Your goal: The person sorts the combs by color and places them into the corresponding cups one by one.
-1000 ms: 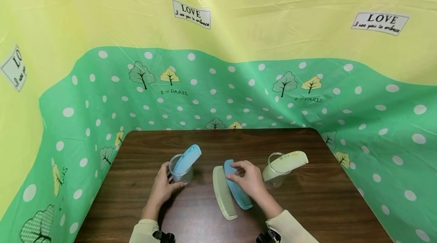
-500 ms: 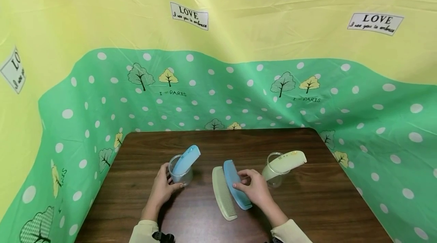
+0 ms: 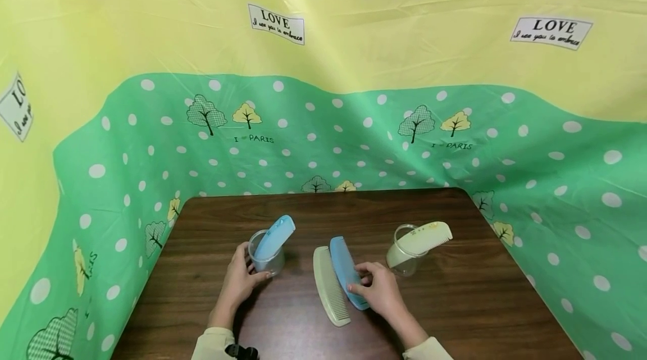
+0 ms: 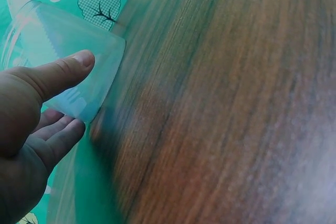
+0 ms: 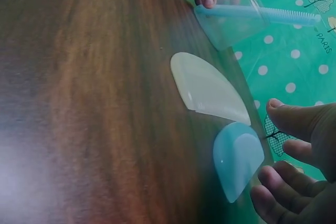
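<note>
My left hand (image 3: 241, 277) holds a clear cup (image 3: 269, 265) round its side, thumb and fingers on the wall in the left wrist view. A light blue comb (image 3: 276, 235) leans inside this cup. Two more combs lie side by side on the table, a pale green one (image 3: 329, 287) and a blue one (image 3: 346, 270). At the blue comb's right edge is my right hand (image 3: 379, 290). Its fingers (image 5: 281, 182) are spread and loosely bent in the right wrist view, with nothing gripped; whether the fingertips touch the comb I cannot tell.
On the right stands a second clear cup (image 3: 404, 266) with a pale green comb (image 3: 424, 238) leaning in it. Dark wood-grain covers the table (image 3: 470, 298). A green and yellow patterned curtain (image 3: 323, 141) hangs round its back and sides.
My right hand has slid along the blue comb towards the near end and slightly right. The combs and both cups stay in place, and the left hand keeps its hold.
</note>
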The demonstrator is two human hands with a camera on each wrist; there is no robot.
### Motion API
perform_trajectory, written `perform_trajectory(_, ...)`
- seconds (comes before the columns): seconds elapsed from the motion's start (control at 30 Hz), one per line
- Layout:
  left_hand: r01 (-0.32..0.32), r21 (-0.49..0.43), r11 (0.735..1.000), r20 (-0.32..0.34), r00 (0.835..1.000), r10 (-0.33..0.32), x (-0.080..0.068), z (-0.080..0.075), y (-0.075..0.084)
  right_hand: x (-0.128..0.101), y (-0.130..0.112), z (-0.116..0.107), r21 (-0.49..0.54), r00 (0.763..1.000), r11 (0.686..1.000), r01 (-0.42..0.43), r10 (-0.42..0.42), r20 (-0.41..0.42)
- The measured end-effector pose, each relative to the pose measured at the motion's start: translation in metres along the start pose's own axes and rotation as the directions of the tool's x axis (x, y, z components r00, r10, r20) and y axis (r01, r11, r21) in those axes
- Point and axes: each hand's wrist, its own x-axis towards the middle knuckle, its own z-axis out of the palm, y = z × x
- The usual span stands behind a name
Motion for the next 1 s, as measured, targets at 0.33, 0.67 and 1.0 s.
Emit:
perform_trajectory(0.33,-0.005,0.007,1.000,-0.005,1.000,0.005,0.000,-0.001,0.001,-0.005,0.009,0.002,-0.095,0.999,0.995,-0.009,0.014,0.045)
perform_trajectory(0.67,-0.010,0.000,1.000,-0.007,1.000,0.010,0.000,0.000,0.001,-0.005,0.010,0.006,-0.198,0.998,0.980,-0.011,0.023,0.059)
perform_trajectory(1.0,-0.034,0.003,0.999,-0.022,0.999,0.034,-0.001,0.000,0.000,-0.004,0.010,0.008,-0.164,0.999,0.986,-0.013,0.021,0.043)
